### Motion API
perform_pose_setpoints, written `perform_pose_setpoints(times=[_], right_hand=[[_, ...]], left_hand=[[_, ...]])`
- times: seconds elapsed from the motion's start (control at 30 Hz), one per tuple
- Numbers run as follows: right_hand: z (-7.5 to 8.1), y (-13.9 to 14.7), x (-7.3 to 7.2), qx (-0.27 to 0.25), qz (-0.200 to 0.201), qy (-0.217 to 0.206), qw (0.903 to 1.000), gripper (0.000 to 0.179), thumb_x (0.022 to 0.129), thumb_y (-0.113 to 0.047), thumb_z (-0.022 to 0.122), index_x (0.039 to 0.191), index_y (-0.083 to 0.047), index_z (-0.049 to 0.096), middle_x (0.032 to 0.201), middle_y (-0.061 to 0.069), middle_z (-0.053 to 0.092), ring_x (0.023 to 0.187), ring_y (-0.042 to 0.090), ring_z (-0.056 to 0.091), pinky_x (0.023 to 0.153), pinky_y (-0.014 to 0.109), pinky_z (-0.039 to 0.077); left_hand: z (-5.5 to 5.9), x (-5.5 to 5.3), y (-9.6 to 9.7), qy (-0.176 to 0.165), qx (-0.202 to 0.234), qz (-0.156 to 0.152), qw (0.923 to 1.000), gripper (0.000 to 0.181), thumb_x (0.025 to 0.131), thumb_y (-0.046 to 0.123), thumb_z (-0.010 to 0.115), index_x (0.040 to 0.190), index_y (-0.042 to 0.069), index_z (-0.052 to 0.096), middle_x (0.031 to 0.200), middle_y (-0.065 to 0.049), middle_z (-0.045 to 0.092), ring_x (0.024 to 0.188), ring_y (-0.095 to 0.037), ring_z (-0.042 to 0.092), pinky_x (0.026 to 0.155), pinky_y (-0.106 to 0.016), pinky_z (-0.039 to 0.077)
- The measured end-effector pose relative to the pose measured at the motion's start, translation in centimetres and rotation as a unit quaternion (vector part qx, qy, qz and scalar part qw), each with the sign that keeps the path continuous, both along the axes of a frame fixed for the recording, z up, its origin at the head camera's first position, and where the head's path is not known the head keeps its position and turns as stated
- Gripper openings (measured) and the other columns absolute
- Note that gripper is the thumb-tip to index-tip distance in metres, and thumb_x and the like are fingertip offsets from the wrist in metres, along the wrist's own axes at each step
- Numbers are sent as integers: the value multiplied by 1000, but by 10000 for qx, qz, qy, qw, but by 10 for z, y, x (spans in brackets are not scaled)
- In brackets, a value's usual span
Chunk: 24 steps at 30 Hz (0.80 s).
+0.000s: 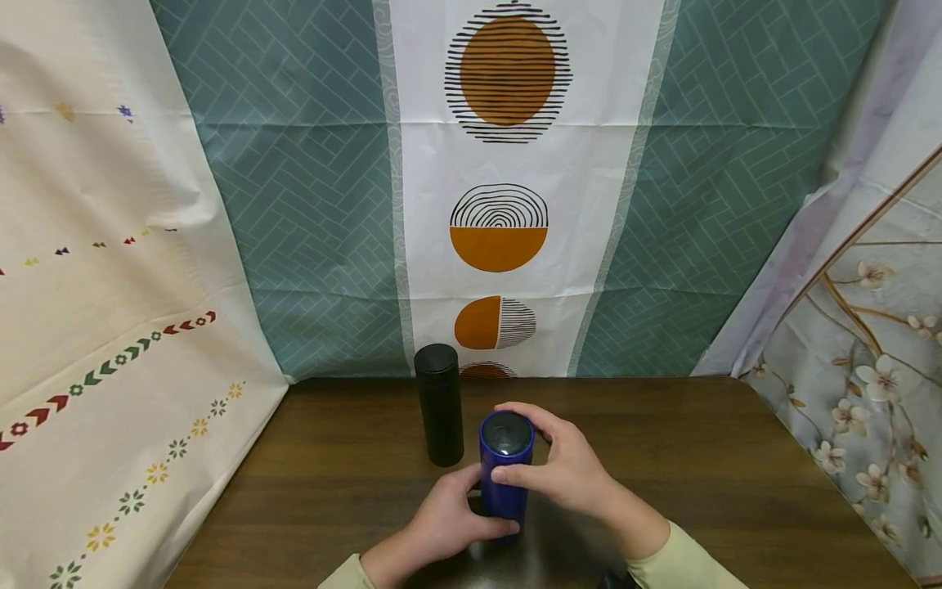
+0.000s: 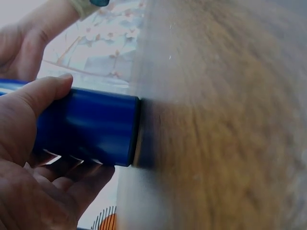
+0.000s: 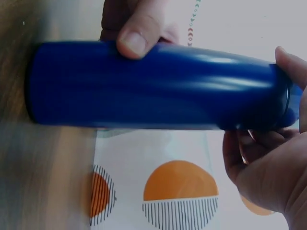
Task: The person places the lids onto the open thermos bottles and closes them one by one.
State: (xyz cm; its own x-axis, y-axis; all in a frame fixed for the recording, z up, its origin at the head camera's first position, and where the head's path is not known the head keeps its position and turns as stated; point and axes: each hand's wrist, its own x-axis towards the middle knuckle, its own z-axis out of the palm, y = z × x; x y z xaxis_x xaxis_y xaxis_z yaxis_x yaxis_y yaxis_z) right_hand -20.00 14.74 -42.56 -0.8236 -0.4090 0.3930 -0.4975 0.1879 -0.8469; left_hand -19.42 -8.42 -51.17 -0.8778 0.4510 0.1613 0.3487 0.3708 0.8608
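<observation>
A blue thermos bottle (image 1: 504,491) with a glossy dark top stands upright near the front of the wooden table, its base right at the tabletop in the left wrist view. My left hand (image 1: 450,517) grips its lower body, thumb across the near side and fingers around the far side. Higher up, my right hand (image 1: 572,468) holds the bottle around the lid end, thumb in front and fingers behind. In the right wrist view a seam shows near that end of the blue bottle (image 3: 144,91). Behind and to the left stands a black bottle (image 1: 439,413), untouched by either hand.
The brown wooden table (image 1: 662,458) extends to both sides of the hands. A green and white patterned cloth (image 1: 316,204) hangs along its back edge. Embroidered cream fabric (image 1: 110,368) borders the left, and a floral cloth (image 1: 868,409) the right. Something small and dark lies by the right sleeve.
</observation>
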Motion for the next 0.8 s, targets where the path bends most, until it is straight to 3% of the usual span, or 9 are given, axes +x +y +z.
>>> perform_pose_setpoints(times=[0.2, 0.43, 0.63, 0.8], right_hand=[[0, 7, -5, -30, 593, 92, 9982, 77, 89, -20, 96, 157, -25, 60, 148, 3, 69, 136, 38, 63, 115, 62, 46], [-1, 12, -13, -311, 1772, 158, 9836, 82, 96, -7, 86, 167, -18, 48, 154, 14, 66, 145, 45, 57, 124, 60, 37], [-1, 13, -16, -432, 2239, 234, 9734, 82, 96, -2, 84, 168, -11, 45, 155, 21, 64, 146, 45, 56, 125, 54, 37], [-2, 14, -16, -440, 2358, 235, 9705, 81, 97, 2, 81, 168, -9, 45, 154, 22, 64, 145, 45, 57, 126, 51, 39]], left_hand=[[-1, -2, -2, 68, 85, -240, 9997, 64, 87, 38, 98, 143, 25, 71, 128, 14, 77, 117, -9, 73, 105, -41, 59], [-1, -4, -6, -116, 179, -577, 9981, 59, 86, 31, 98, 139, 23, 72, 126, 12, 78, 119, -10, 72, 106, -36, 57], [1, -5, -10, -298, 176, -924, 9951, 58, 88, 28, 96, 140, 23, 70, 130, 12, 76, 123, -10, 70, 110, -35, 54], [4, -4, -11, -353, 93, -1060, 9937, 58, 88, 29, 96, 139, 24, 69, 131, 14, 75, 127, -9, 68, 113, -35, 51]])
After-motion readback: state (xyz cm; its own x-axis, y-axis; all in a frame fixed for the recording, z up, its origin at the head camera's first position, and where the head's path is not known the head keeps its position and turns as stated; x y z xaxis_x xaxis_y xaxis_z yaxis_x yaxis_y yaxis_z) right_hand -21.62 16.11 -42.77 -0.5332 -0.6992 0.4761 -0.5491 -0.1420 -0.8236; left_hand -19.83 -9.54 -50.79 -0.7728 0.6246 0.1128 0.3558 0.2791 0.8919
